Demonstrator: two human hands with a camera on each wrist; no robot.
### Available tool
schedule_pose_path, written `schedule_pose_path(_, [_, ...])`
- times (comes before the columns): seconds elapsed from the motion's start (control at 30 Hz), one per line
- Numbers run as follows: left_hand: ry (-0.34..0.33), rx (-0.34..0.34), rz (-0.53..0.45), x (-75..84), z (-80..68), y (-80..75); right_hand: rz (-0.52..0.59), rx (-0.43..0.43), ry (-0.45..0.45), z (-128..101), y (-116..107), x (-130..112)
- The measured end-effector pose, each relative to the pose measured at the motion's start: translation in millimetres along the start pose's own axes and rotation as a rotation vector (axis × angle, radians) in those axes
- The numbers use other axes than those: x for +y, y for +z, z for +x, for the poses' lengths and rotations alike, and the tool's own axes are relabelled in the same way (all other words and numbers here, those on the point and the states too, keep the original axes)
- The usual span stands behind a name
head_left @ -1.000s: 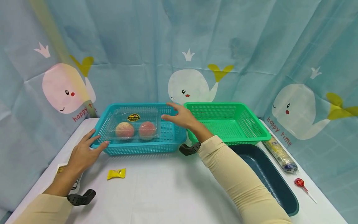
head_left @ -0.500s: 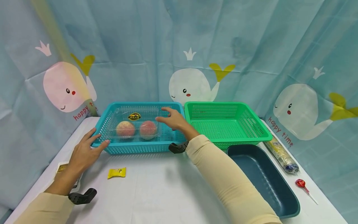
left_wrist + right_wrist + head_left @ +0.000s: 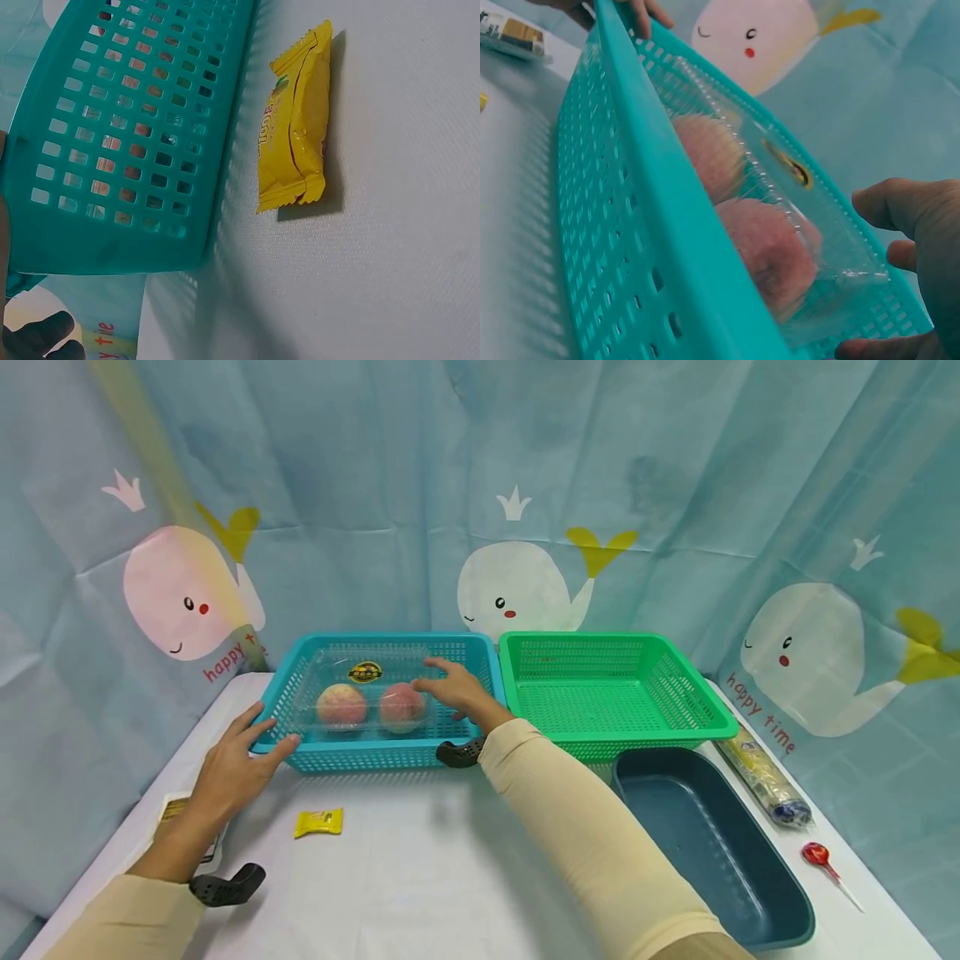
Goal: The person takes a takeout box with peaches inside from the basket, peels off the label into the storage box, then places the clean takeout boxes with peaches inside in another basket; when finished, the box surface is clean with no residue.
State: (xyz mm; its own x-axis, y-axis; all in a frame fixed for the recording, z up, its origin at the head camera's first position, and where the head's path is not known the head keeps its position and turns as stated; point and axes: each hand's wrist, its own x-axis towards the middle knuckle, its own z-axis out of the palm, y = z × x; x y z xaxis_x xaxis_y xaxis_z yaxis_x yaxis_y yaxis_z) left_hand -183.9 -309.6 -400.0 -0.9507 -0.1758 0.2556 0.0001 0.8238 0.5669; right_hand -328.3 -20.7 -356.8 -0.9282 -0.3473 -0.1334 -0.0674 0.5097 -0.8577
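A clear plastic box (image 3: 365, 672) with a black-and-gold sticker holds two peaches (image 3: 342, 703) and lies in the blue basket (image 3: 390, 756). Over the basket's right part, my right hand (image 3: 454, 688) has thumb and fingers spread apart at the box's right end. The right wrist view shows those fingers (image 3: 896, 206) at the far rim side with a gap to the box. My left hand (image 3: 236, 768) rests at the basket's front left corner, fingertips on the rim. A yellow wrapped snack (image 3: 318, 822) lies in front of the basket.
A green basket (image 3: 600, 747) stands right beside the blue one. In front of it is a dark blue tray (image 3: 697, 852). A rolled clear package (image 3: 765, 781) and a red lollipop (image 3: 816, 853) lie further right. A white packet (image 3: 212, 856) is partly hidden under my left arm.
My right hand has moved left and slightly down, from the basket's right side to the right end of the clear box. My left hand stays at the corner.
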Motion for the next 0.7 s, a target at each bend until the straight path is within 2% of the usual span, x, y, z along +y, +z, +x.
schedule_pose_path(0.47, [-0.005,0.01,-0.02,3.2,-0.6,-0.6,-0.013,-0.025,0.037,12,12,0])
schedule_pose_path(0.57, [-0.009,0.008,-0.02,3.3,-0.9,-0.8,0.029,-0.001,0.033,13,13,0])
schedule_pose_path(0.7, [-0.02,0.004,-0.016,2.3,-1.8,-1.5,0.152,0.028,-0.035,15,14,0])
